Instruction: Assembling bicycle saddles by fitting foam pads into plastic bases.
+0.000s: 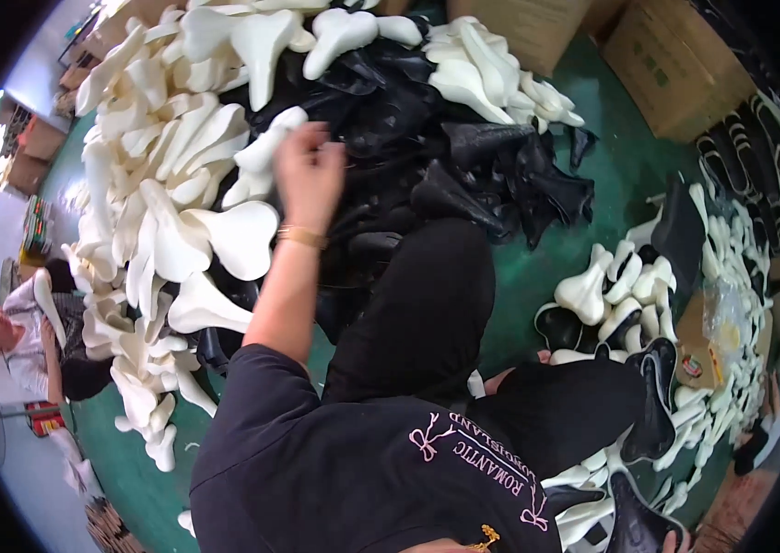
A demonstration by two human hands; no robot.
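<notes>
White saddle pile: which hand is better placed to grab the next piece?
Left: the left hand touches a white saddle on the pile; the right hand is out of view.

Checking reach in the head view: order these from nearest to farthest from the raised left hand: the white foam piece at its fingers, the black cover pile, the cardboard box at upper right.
From the left hand:
1. White foam piece, touching its fingers.
2. Black cover pile, just right.
3. Cardboard box, far upper right.

Green floor [629,175] under heaped white saddle pads [159,194], black saddle covers [427,120], cardboard boxes [675,64].
</notes>
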